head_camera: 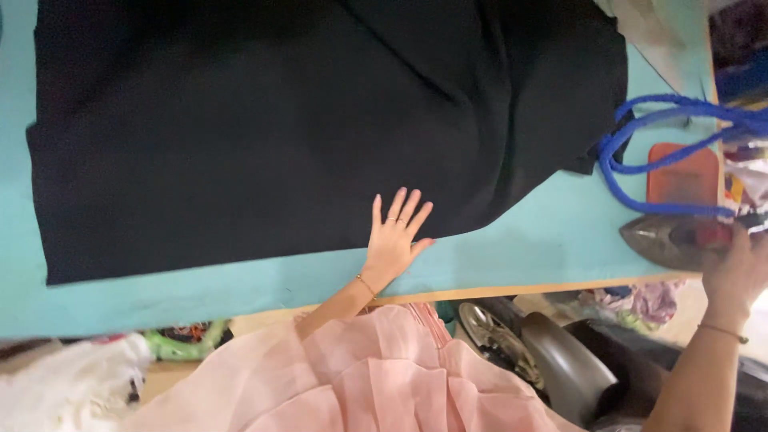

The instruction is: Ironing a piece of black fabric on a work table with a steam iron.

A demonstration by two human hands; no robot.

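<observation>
- On the turquoise surface [552, 240], a large black cloth [304, 120] lies spread out, covering most of the padded top; its near edge runs parallel to the surface's front edge.
- The left hand [394, 240] rests flat, palm down, at the near edge of the black cloth. Its fingers [398, 206] are fully extended and slightly fanned, lying on the fabric; the heel of the hand sits on the bare turquoise cover. Nothing is gripped.
- A thin bracelet [366, 286] sits on the left wrist, and a ring is visible on one finger.
- The right hand [740, 268] is at the far right, on the handle area of a clothes iron [668, 238]. The hand covers the handle; how far its fingers close around it cannot be told.
- The iron lies on the surface, well apart from the left hand, just beside the right corner of the black cloth.
- A blue cord [640, 152] loops above the iron, passing over an orange pad [680, 176].
- A pink garment [376, 376] fills the foreground below the surface edge.
</observation>
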